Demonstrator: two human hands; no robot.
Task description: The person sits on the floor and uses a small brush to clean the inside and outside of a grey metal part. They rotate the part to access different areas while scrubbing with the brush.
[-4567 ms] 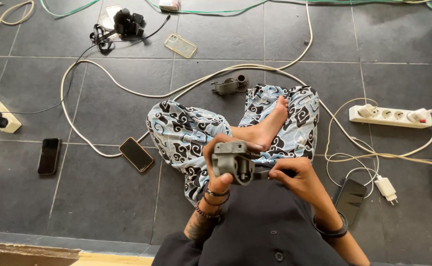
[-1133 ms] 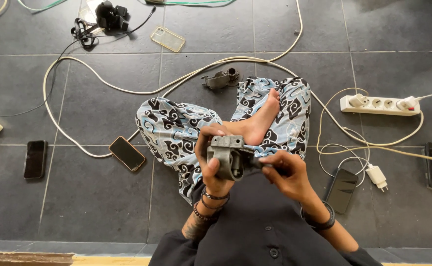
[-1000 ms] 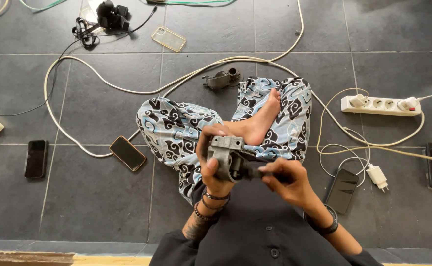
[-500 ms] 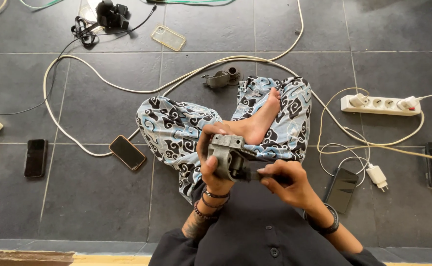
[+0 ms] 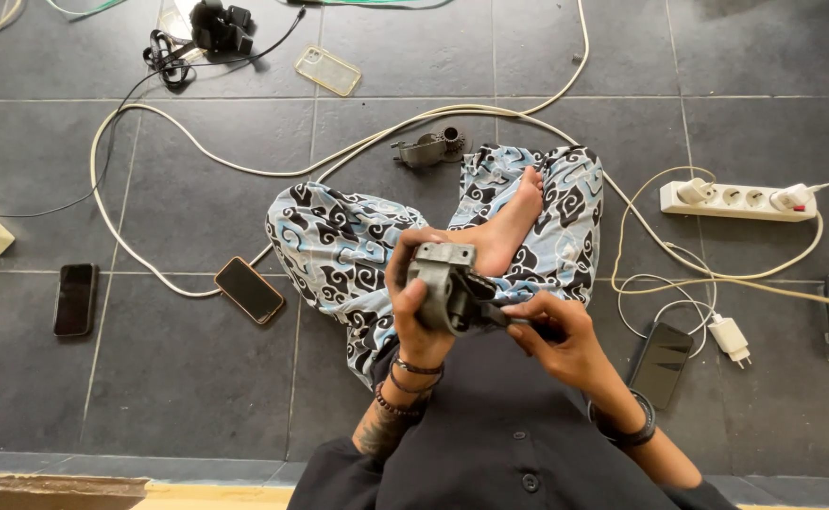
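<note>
I sit cross-legged on a dark tiled floor in patterned trousers. My left hand [image 5: 412,312] grips a grey metal mechanical part [image 5: 440,283] held above my lap. My right hand [image 5: 558,332] holds a thin dark tool [image 5: 499,316] whose tip rests against the right side of that part. A second grey metal part [image 5: 428,148] lies on the floor beyond my knees, out of either hand's touch.
White cables loop across the floor. A white power strip [image 5: 737,202] lies at right, with a charger [image 5: 730,336] and phone [image 5: 662,364] near my right elbow. More phones [image 5: 249,289] [image 5: 75,298] lie at left. A clear phone case [image 5: 328,70] and black gear [image 5: 214,25] are far back.
The view has shifted slightly. My right hand has drawn back a little to the right while keeping the tool at the grey part; my left hand keeps the same hold.
</note>
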